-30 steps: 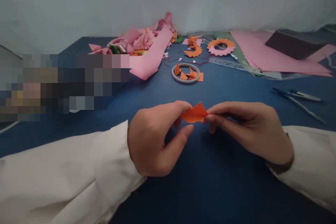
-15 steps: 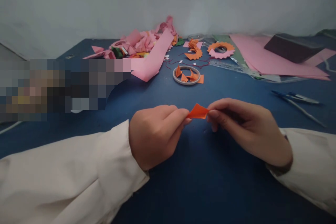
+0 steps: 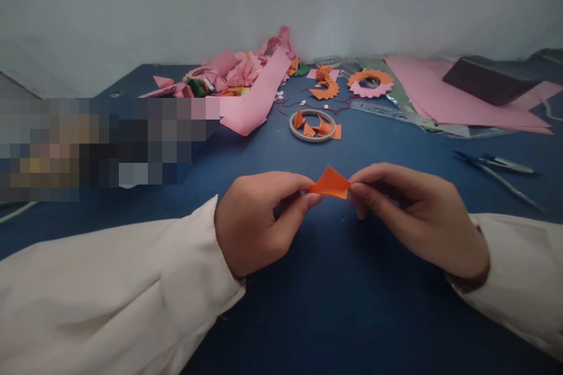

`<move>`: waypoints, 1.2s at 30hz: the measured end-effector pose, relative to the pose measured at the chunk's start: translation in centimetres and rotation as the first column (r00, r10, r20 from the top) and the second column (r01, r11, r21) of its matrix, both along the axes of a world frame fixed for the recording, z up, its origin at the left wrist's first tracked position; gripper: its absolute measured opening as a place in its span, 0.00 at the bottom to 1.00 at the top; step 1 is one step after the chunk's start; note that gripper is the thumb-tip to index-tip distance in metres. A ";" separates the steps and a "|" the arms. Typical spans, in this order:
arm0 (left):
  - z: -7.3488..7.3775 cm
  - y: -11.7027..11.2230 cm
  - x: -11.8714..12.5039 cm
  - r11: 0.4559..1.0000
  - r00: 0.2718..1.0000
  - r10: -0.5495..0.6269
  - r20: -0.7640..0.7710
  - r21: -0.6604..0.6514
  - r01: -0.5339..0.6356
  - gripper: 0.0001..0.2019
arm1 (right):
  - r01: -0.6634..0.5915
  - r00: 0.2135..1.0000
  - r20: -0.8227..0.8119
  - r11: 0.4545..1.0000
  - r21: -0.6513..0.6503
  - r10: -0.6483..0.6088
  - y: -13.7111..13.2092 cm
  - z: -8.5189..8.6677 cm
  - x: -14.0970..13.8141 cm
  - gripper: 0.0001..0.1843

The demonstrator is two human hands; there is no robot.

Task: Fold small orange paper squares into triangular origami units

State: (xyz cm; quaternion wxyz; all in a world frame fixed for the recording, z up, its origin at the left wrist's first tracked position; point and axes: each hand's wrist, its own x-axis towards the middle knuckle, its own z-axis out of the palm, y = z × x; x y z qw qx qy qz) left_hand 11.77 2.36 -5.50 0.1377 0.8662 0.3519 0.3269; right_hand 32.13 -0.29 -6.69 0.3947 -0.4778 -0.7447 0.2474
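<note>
A small folded piece of orange paper [image 3: 331,183] is held between my two hands above the blue table [image 3: 334,304]. My left hand [image 3: 268,217] pinches its left corner between thumb and forefinger. At the right corner, the thumb and fingertips of my right hand [image 3: 409,217] grip it. The paper's peak points up, and its ends are hidden by my fingertips. Beyond it lies a grey ring [image 3: 313,138], like a tape roll, with several folded orange pieces [image 3: 324,126] inside.
Crumpled pink paper [image 3: 229,73] is heaped at the back left. An orange and pink paper ring [image 3: 370,83] lies further back. To the right are pink sheets [image 3: 431,94], a dark box [image 3: 490,81], a clear ruler [image 3: 387,111] and pens [image 3: 505,164]. A pixelated patch covers the left.
My left hand has turned slightly, its thumb now below the forefinger with a gap showing between them. The orange paper's peak has risen a little. My right hand stays nearly still.
</note>
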 end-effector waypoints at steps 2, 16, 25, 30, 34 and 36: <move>0.3 0.0 0.1 0.997 0.999 -0.010 0.042 -0.069 0.013 0.06 | 0.006 1.000 0.000 1.000 0.013 -0.006 0.0 0.0 0.0 0.03; -0.3 -0.2 -0.4 0.971 0.997 -0.056 -0.062 0.229 0.069 0.07 | 0.028 0.995 0.089 0.993 0.117 -0.039 -0.1 0.1 0.0 0.04; -0.3 -0.1 -0.3 0.883 0.976 -0.016 -0.217 0.455 0.116 0.08 | 0.024 0.996 0.086 0.994 0.106 -0.034 -0.1 0.2 -0.1 0.03; -0.3 -0.2 -0.4 0.881 0.976 0.003 -0.218 0.463 0.101 0.10 | 0.034 0.995 0.093 0.994 0.103 -0.044 -0.1 0.2 -0.2 0.03; -0.2 -0.1 -0.3 0.860 0.973 0.020 -0.229 0.500 0.100 0.11 | 0.039 0.994 0.095 0.995 0.094 -0.048 -0.2 0.3 -0.1 0.03; -0.2 -0.1 -0.3 0.839 0.970 0.025 -0.244 0.533 0.113 0.12 | 0.040 0.995 0.090 0.995 0.096 -0.049 -0.2 0.3 -0.1 0.03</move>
